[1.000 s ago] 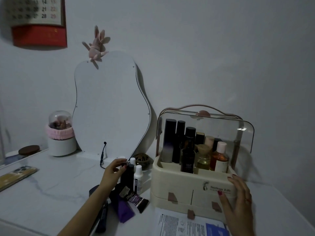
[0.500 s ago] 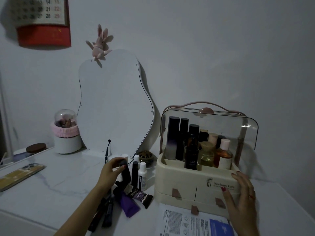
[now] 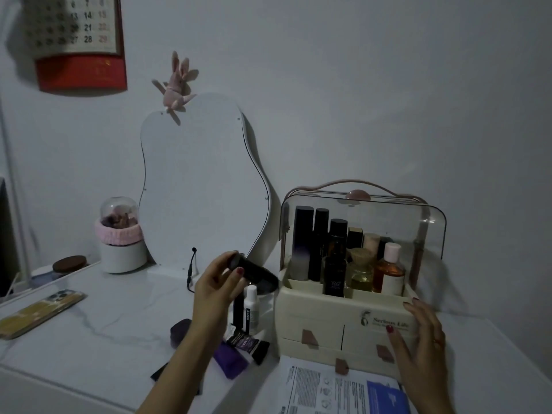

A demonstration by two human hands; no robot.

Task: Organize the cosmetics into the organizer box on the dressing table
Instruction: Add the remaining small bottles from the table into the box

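The cream organizer box (image 3: 322,316) with a clear raised lid stands on the right of the dressing table, and several bottles stand upright in its top tray. My left hand (image 3: 216,286) holds a dark bottle (image 3: 257,274) tilted on its side, lifted just left of the box's upper edge. My right hand (image 3: 421,342) rests flat against the box's front right corner. On the table below my left hand stand a small white bottle (image 3: 250,310) and a thin black tube (image 3: 238,312), with purple and black sachets (image 3: 239,351) lying beside them.
A curvy mirror (image 3: 197,186) leans on the wall behind the cosmetics, with a cable at its foot. A white pot (image 3: 122,252) with a glass dome stands at the left. A phone (image 3: 38,313) lies near the left edge. Printed sheets (image 3: 334,389) lie before the box.
My left hand has picked the dark bottle up from the group on the table and raised it toward the box. My right hand has stayed on the box.
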